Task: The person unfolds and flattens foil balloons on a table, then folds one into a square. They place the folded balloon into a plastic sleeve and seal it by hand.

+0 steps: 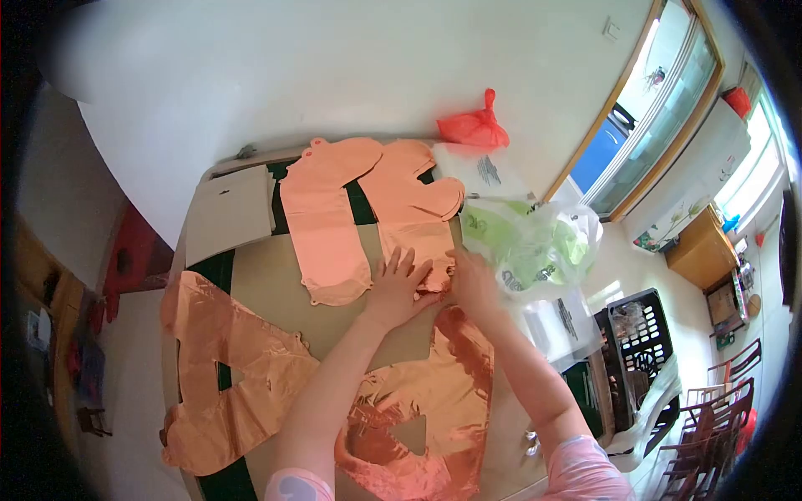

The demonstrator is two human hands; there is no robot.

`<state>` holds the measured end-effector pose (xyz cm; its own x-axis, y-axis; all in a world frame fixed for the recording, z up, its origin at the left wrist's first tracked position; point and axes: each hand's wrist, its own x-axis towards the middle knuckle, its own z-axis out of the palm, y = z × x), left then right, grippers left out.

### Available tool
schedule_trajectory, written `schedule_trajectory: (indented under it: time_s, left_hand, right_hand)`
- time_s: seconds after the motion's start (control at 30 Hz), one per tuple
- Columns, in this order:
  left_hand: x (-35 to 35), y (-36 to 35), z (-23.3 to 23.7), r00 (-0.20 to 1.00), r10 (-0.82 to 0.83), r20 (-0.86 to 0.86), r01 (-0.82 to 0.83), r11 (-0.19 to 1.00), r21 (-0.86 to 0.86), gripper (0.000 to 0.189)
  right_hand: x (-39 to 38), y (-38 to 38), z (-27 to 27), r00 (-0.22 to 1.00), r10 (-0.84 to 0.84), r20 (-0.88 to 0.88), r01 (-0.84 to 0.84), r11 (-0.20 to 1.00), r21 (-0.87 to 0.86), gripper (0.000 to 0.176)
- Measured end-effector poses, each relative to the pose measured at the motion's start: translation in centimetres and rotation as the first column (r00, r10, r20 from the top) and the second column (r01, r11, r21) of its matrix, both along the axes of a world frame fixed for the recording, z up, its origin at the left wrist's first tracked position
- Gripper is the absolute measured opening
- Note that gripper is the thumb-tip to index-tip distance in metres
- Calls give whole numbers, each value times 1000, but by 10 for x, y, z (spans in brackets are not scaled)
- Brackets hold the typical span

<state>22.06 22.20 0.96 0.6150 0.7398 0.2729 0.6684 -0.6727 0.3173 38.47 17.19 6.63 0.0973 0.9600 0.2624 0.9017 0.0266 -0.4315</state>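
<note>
My left hand (399, 288) lies with its fingers spread on the lower end of a flat rose-gold foil piece (409, 196) near the table's middle. At the same end, on its right edge, my right hand (474, 284) has its fingers bent together; whatever they hold is hidden. Left of these is a second long foil piece (324, 225). A foil letter A (230, 376) lies at the left, and a shiny foil piece with a triangular hole (459, 376) lies nearest me, below my hands.
Grey-beige card (230, 213) lies at the table's back left. A red plastic bag (474, 127), a green-and-clear plastic bag (518, 242) and a clear packet (555, 326) are along the back and right. A black crate (656, 334) stands beyond the right edge.
</note>
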Motion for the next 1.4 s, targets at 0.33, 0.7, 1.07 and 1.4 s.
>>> schedule_trajectory:
  time_s: [0.33, 0.7, 1.07, 1.4]
  left_hand:
    - [-11, -11, 12, 986, 60, 154, -37, 989, -146, 78]
    - [-8, -10, 8, 995, 79, -62, -81, 996, -22, 72]
    - [-1, 3, 5, 980, 175, -90, -171, 984, 45, 81]
    - [9, 20, 4, 979, 158, -132, -160, 987, -3, 82]
  right_hand:
    - [12, 88, -52, 979, 151, -139, -130, 980, 149, 12]
    - [32, 128, -16, 902, -128, -412, 165, 985, 54, 21]
    - [27, 114, 6, 956, -68, -285, 119, 980, 162, 23]
    - [74, 98, 132, 642, 431, -634, 368, 552, 748, 18]
